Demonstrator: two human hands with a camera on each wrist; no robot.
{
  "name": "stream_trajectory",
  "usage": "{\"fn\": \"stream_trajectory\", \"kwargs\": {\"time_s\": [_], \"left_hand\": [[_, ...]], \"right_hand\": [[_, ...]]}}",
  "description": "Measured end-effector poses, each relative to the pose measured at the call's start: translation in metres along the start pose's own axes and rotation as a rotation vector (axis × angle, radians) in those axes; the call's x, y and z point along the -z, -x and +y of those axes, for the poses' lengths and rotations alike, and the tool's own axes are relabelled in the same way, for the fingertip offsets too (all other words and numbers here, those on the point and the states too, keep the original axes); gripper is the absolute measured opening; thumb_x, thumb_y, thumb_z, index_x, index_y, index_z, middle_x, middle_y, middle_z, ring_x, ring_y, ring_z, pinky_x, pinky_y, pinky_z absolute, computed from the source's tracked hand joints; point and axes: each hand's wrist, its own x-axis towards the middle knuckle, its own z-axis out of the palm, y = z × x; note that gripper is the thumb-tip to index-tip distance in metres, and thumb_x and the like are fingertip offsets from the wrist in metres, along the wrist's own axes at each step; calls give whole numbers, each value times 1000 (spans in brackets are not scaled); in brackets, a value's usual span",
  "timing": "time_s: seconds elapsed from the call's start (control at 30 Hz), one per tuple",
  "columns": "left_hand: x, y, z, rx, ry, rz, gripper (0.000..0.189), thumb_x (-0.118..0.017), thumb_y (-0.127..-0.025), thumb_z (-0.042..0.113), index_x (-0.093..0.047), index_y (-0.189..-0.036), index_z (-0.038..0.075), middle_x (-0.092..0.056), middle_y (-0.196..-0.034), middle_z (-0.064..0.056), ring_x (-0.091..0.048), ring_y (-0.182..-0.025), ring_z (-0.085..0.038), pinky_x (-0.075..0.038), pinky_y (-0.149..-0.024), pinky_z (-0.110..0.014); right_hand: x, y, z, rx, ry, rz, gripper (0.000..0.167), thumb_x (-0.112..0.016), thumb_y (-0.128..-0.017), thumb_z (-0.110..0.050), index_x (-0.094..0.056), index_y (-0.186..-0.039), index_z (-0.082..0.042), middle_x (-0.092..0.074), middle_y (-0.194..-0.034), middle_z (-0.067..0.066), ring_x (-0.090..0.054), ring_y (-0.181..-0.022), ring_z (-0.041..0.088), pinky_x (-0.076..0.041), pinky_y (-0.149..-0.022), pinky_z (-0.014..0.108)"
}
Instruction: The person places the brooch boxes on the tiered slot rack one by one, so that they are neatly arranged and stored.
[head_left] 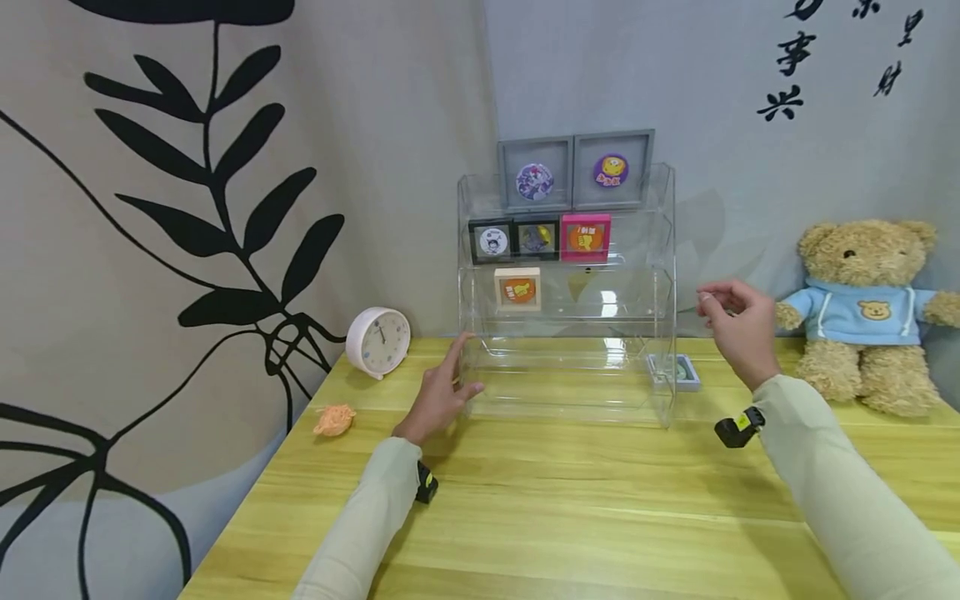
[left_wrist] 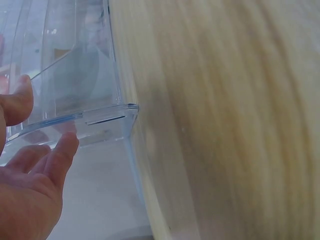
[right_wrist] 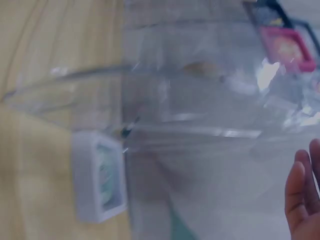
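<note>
A clear acrylic tiered display stand (head_left: 558, 400) stands on the wooden table. My left hand (head_left: 438, 396) is at its left side, thumb toward the front and fingers along the side panel; the left wrist view shows a fingertip touching the clear edge. My right hand (head_left: 742, 325) is raised in the air right of the stand, apart from it, fingers loosely bent and nothing visible in them. On the stand are two grey frames (head_left: 501, 177) on top, black frames (head_left: 474, 242) and a pink frame (head_left: 586, 256) below, then a cream frame (head_left: 517, 307). Each holds a round badge.
A pale blue-grey framed piece (right_wrist: 85, 180) lies on the table by the stand's right side. A teddy bear (head_left: 862, 317) in a blue hoodie sits at the right. A round white clock (head_left: 381, 340) and a small orange object (head_left: 334, 420) are at the left.
</note>
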Motion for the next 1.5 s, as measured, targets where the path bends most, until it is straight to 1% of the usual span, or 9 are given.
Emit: {"fn": "stream_trajectory", "kwargs": {"time_s": [0.13, 0.3, 0.5, 0.63, 0.77, 1.03, 1.23, 1.43, 1.5], "left_hand": [[-1, 0, -1, 0, -12, 3, 83, -70, -94, 15, -24, -152, 51, -43, -156, -21, -48, -140, -41, -47, -111, -57], [-2, 0, -3, -7, -7, 7, 82, -71, -93, 15, -26, -151, 52, -45, -155, -21, -49, -139, -41, -47, -110, -57], [-3, -1, -4, -14, -18, 8, 81, -71, -94, 14, -27, -150, 52, -44, -155, -21, -49, -138, -42, -48, -109, -58], [-3, -1, -2, -12, -31, 10, 81, -71, -93, 15, -26, -151, 51, -42, -157, -20, -50, -138, -42, -47, -110, -58], [-3, -1, -1, -17, -32, 12, 81, -71, -93, 15, -27, -150, 50, -44, -155, -20, -51, -137, -41, -47, -110, -59], [-3, 1, -2, -11, -39, 9, 81, -72, -93, 15, -27, -151, 48, -46, -154, -22, -51, -137, -42, -45, -111, -61], [-1, 0, -1, -1, -31, 14, 80, -71, -93, 15, -28, -149, 52, -47, -153, -20, -50, -138, -41, -44, -112, -60], [-1, 0, -2, -3, -38, 17, 81, -72, -92, 15, -28, -149, 52, -47, -153, -20, -51, -137, -42, -45, -111, -61], [-2, -1, -1, -5, -37, 19, 81, -72, -92, 14, -28, -149, 51, -47, -153, -21, -51, -137, -41, -45, -111, -60]], "right_hand": [[2, 3, 18, -43, 103, -43, 25, -57, -102, -24, -71, -110, -5, -63, -75, -19, -57, -65, -6, -49, -53, 12], [2, 8, 38, -54, 259, -163, 31, -57, -102, -27, -69, -119, -3, -72, -94, 12, -63, -77, 6, -51, -60, 21], [2, 8, 62, -20, 373, -432, 42, -62, -100, -20, -58, -135, 2, -66, -120, 33, -61, -111, 49, -57, -82, 58], [3, 6, 75, -57, 422, -627, 54, -63, -99, -21, -46, -145, 3, -51, -138, 38, -46, -126, 58, -47, -97, 70], [3, 8, 84, -73, 436, -723, 62, -64, -98, -19, -39, -149, 6, -41, -147, 39, -40, -132, 60, -44, -103, 71], [3, 11, 94, -123, 394, -810, 73, -71, -93, -16, -33, -150, 9, -35, -148, 42, -38, -132, 62, -47, -101, 69], [2, 4, 92, -165, 400, -800, 76, -75, -89, -15, -35, -147, 13, -43, -137, 44, -45, -122, 60, -50, -96, 66], [2, 2, 86, -192, 445, -801, 80, -81, -83, -19, -40, -141, 19, -41, -142, 45, -44, -126, 61, -47, -102, 68], [2, 3, 88, -182, 461, -774, 81, -83, -81, -22, -43, -140, 18, -45, -138, 45, -51, -119, 56, -51, -96, 64]]}}
